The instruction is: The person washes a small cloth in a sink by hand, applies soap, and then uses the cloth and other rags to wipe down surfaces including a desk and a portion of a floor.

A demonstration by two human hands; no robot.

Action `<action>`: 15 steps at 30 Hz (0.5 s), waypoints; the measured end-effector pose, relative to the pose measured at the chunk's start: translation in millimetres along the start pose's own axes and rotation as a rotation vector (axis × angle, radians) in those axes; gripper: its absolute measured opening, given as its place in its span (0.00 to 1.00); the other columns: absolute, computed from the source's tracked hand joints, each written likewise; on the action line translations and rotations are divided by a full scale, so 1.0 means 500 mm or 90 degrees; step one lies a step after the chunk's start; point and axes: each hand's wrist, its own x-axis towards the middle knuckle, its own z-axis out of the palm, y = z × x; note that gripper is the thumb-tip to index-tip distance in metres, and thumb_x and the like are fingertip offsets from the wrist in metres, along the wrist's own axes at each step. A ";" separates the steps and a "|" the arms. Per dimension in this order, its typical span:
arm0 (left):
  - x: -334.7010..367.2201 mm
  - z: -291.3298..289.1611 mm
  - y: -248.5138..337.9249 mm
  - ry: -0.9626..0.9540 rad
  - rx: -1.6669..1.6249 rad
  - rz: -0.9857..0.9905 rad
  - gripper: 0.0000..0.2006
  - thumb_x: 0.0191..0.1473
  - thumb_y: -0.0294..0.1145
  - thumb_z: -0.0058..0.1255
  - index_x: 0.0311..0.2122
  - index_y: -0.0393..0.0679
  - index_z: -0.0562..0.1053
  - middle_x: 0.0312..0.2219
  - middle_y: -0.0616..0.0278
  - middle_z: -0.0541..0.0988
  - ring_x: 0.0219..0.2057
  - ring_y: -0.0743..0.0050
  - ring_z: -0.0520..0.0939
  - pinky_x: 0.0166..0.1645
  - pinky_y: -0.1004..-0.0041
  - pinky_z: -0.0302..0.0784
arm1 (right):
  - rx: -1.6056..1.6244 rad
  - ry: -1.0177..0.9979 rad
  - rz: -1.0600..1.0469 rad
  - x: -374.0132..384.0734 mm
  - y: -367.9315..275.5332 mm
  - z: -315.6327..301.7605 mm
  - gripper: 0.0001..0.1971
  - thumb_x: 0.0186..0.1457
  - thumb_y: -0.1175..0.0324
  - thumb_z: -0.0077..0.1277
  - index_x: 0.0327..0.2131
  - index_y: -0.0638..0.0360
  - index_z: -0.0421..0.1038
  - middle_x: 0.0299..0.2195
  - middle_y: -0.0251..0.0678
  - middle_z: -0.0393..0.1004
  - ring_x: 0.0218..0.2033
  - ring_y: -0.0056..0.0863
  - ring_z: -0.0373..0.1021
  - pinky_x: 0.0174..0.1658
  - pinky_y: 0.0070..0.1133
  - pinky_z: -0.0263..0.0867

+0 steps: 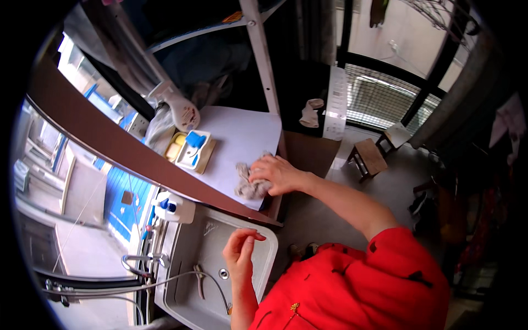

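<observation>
A crumpled grey cloth (252, 186) lies on a white tabletop (242, 129). My right hand (279, 175) presses down on it with bent fingers, the arm stretched out from a red sleeve. Over the right part of a grey sink (212, 220) hangs my left hand (241, 253), its fingers curled in and nothing seen in them. Inside the sink are a drain (223, 273), a thin hose and a pair of pliers-like handles (199, 281).
A tray with a blue sponge-like piece (195, 139) and a white spray bottle (181, 110) stand at the tabletop's far left. A white jug (175, 208) and a faucet (144, 264) line the sink's left edge. Small stools (367, 158) stand on the floor at right.
</observation>
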 end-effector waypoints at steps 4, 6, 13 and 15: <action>0.016 0.030 -0.009 -0.133 0.002 -0.020 0.07 0.52 0.21 0.42 0.37 0.33 0.69 0.29 0.60 0.74 0.34 0.75 0.75 0.41 0.79 0.67 | 0.041 -0.038 0.151 -0.112 -0.031 -0.064 0.23 0.31 0.71 0.54 0.39 0.50 0.69 0.42 0.33 0.66 0.44 0.36 0.62 0.46 0.30 0.61; 0.030 0.051 -0.007 -0.121 0.169 0.104 0.14 0.49 0.23 0.46 0.43 0.35 0.68 0.39 0.56 0.71 0.42 0.68 0.71 0.46 0.75 0.64 | 0.511 0.070 0.302 -0.158 -0.023 -0.065 0.25 0.33 0.72 0.54 0.42 0.55 0.67 0.43 0.36 0.68 0.42 0.32 0.66 0.45 0.27 0.63; 0.105 0.175 -0.071 0.004 0.396 0.408 0.31 0.37 0.42 0.58 0.48 0.42 0.65 0.53 0.49 0.58 0.54 0.44 0.56 0.56 0.54 0.49 | 1.337 0.163 0.455 -0.194 -0.159 0.039 0.23 0.54 0.48 0.41 0.45 0.56 0.64 0.37 0.29 0.70 0.37 0.21 0.67 0.40 0.18 0.64; 0.125 0.151 -0.122 -0.021 0.400 0.358 0.25 0.38 0.39 0.56 0.43 0.41 0.68 0.46 0.49 0.64 0.49 0.48 0.63 0.52 0.59 0.57 | 1.392 -0.011 0.354 -0.208 -0.145 0.003 0.22 0.54 0.46 0.41 0.40 0.55 0.66 0.34 0.28 0.70 0.34 0.19 0.67 0.35 0.17 0.63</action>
